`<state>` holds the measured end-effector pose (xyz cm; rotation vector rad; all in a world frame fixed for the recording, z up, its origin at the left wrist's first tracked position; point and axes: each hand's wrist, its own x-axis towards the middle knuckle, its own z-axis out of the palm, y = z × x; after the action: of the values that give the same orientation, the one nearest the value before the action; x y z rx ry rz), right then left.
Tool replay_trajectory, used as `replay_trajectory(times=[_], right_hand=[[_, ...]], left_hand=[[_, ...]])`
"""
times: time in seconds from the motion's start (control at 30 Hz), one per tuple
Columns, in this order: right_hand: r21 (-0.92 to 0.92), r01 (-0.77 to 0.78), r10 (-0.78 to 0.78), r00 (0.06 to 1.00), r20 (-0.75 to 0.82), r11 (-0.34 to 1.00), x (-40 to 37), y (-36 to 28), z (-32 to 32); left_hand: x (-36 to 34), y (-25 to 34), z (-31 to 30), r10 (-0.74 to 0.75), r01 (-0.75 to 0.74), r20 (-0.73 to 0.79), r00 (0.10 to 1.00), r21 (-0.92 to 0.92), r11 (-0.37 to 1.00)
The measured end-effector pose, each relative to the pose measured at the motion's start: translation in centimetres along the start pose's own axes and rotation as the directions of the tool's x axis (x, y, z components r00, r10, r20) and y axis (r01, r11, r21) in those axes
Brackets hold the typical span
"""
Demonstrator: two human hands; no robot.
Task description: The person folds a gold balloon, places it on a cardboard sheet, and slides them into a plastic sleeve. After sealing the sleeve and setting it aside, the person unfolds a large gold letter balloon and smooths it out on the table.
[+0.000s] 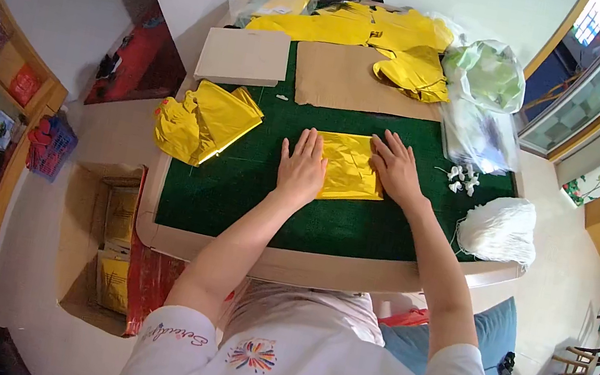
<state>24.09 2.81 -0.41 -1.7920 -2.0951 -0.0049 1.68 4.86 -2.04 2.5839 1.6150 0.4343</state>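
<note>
A shiny yellow foil-like sheet, folded into a rectangle (351,168), lies flat on the green table mat (232,208). My left hand (304,166) rests palm down over its left edge, fingers stretched out. On its right edge lies my right hand (397,168), also flat with the fingers extended. A crumpled yellow bundle (207,123) sits on the mat to the left of my left hand. Beyond both hands is a brown cardboard sheet (336,73), with another crumpled yellow piece (416,73) on its right part.
A white box (244,55) and more yellow sheets (328,28) lie at the table's far side. To the right are clear plastic bags (478,131), small white pieces (463,179) and a bundle of white string (499,231). A cardboard box (85,230) holding yellow packets stands on the floor left.
</note>
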Motion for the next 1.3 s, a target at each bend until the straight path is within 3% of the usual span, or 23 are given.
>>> replay_trajectory(times=[0.13, 0.23, 0.47, 0.53, 0.57, 0.63, 0.8, 0.97, 1.07, 1.1, 1.13, 1.17, 1.23, 1.3], right_hand=[[0.043, 0.058, -0.059, 0.998, 0.031, 0.997, -1.7, -3.1, -1.0], [-0.071, 0.111, -0.104, 0.989, 0.103, 0.991, -2.9, -3.1, 0.2], [-0.167, 0.16, -0.144, 0.984, 0.105, 0.973, -3.1, -2.4, 0.9], [-0.062, 0.143, -0.133, 0.981, 0.141, 0.988, -3.0, -2.1, 0.1], [0.024, 0.085, -0.087, 0.99, 0.113, 0.996, -2.8, -1.8, -0.4], [0.003, 0.019, -0.019, 1.0, 0.003, 1.0, -1.4, -0.5, -1.3], [0.061, 0.05, -0.042, 0.991, -0.131, 0.997, 0.5, 0.5, -3.6], [0.155, 0.0, 0.052, 0.943, -0.33, 0.988, 1.1, 4.7, -3.9], [0.15, -0.195, 0.236, 0.909, -0.343, 0.969, 0.1, 7.7, -5.4], [0.131, -0.265, 0.294, 0.894, -0.339, 0.955, -0.3, 7.9, -6.1], [0.085, -0.149, 0.171, 0.878, -0.447, 0.985, -0.8, 8.4, -6.2], [0.093, -0.142, 0.168, 0.879, -0.445, 0.986, -1.2, 8.6, -6.0], [0.122, -0.241, 0.27, 0.87, -0.413, 0.963, -2.5, 8.2, -6.3], [0.19, -0.244, 0.3, 0.875, -0.38, 0.951, -3.8, 8.3, -5.4]], left_hand=[[0.0, 0.1, 0.0, -0.005, 0.005, -0.016, 1.0, -0.013, 1.0], [-0.1, 0.0, 0.0, 0.003, -0.003, -0.02, 1.0, -0.013, 1.0], [-0.1, 0.1, -0.4, -0.008, 0.007, 0.013, 1.0, 0.019, 1.0], [-0.1, 0.1, -0.5, -0.006, 0.006, 0.016, 1.0, 0.003, 1.0], [-0.1, 0.1, -0.5, -0.017, 0.017, 0.026, 1.0, -0.003, 1.0], [0.0, 0.4, -0.5, -0.015, 0.015, 0.025, 1.0, -0.009, 1.0], [-0.2, 0.2, -0.7, -0.041, 0.042, 0.018, 0.999, -0.036, 0.998], [-0.3, -0.3, -0.5, -0.037, 0.035, -0.023, 0.999, -0.105, 0.994], [-0.2, -0.1, -0.3, -0.021, 0.014, -0.062, 0.998, -0.117, 0.993], [-0.2, 0.1, -0.6, -0.031, 0.009, -0.138, 0.99, -0.154, 0.988], [-0.2, 0.0, -0.9, -0.042, 0.001, -0.216, 0.976, -0.187, 0.982], [-0.1, -0.3, -1.3, -0.049, 0.009, -0.216, 0.975, -0.18, 0.984], [0.5, -0.7, -1.9, -0.05, -0.032, -0.293, 0.955, -0.271, 0.962], [0.7, -1.9, -2.6, -0.104, -0.041, -0.353, 0.93, -0.379, 0.925]])
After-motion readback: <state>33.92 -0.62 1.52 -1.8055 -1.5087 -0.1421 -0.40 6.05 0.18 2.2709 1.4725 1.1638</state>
